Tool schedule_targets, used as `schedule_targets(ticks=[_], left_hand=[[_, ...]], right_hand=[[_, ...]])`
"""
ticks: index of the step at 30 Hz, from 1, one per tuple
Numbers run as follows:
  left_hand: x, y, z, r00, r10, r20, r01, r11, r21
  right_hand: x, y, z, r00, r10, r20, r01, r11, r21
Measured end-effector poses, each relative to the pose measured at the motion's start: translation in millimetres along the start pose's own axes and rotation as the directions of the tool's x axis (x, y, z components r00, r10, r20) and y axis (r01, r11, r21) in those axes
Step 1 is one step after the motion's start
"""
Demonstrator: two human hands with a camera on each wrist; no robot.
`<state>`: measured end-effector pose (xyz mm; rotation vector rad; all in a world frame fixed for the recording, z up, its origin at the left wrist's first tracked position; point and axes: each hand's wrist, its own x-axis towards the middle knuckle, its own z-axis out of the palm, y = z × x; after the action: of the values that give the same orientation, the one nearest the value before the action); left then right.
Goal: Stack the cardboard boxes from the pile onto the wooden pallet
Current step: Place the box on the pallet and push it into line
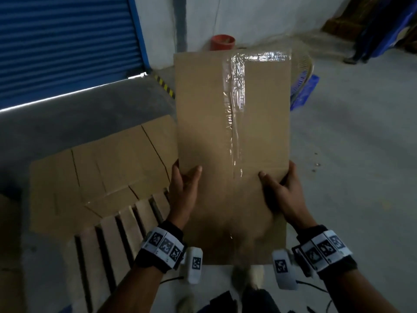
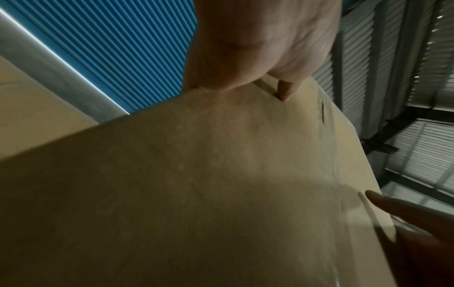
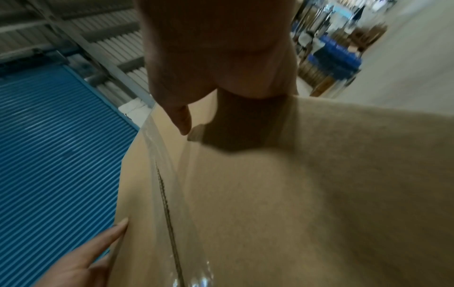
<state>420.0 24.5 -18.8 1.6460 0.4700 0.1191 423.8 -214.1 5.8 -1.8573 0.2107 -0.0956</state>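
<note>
Cardboard box (image 1: 209,123) fills centre of head view, held up off the ground in both hands, long axis running from bottom centre toward top centre of frame. Broad taped face toward camera; clear tape strip (image 1: 237,105) runs along the long axis right of centre, with a cross strip at the far top edge. Far short edge sits just under a red bucket (image 1: 223,42) at top centre; near short edge is at bottom centre between the wrists.

Open room: bare grey floor (image 1: 352,154) on the right half of frame, open. Left of box, wooden pallet (image 1: 117,240) slats show at lower left, bare near the camera; flat boxes on pallet (image 1: 99,175) cover its far part at centre left. Blue shutter door (image 1: 65,46) at upper left. Blue crate (image 1: 304,91) just right of box's upper right edge.

Left hand (image 1: 184,190) grips box's left long edge near the lower end: thumb on the front face, fingers wrapped behind, out of sight in head view. Right hand (image 1: 284,193) grips the right long edge at the same level, thumb lying on the front face, fingers behind. Left wrist view: thumb tip pressed on cardboard. Right wrist view: same, thumb down on the face beside the tape.
</note>
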Motion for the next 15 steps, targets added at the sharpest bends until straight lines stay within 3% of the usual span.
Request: schedule_targets(ticks=[5, 9, 15], left_hand=[[65.0, -16.4, 47.2, 0.985, -0.073, -0.158, 0.068, 0.997, -0.036], [98.4, -22.6, 82.0, 0.955, -0.148, -0.258, 0.126, 0.987, -0.102], [128.8, -57.0, 96.0, 0.868, -0.377, -0.323, 0.281, 0.909, -0.307]], right_hand=[[113.5, 29.8, 17.2, 0.982, 0.024, 0.189, -0.034, 0.998, 0.046], [196.5, 52.5, 25.7, 0.937, 0.031, 0.348, -0.044, 0.999, 0.029], [268.5, 93.0, 55.1, 0.825, 0.116, 0.553, -0.077, 0.993, -0.094]])
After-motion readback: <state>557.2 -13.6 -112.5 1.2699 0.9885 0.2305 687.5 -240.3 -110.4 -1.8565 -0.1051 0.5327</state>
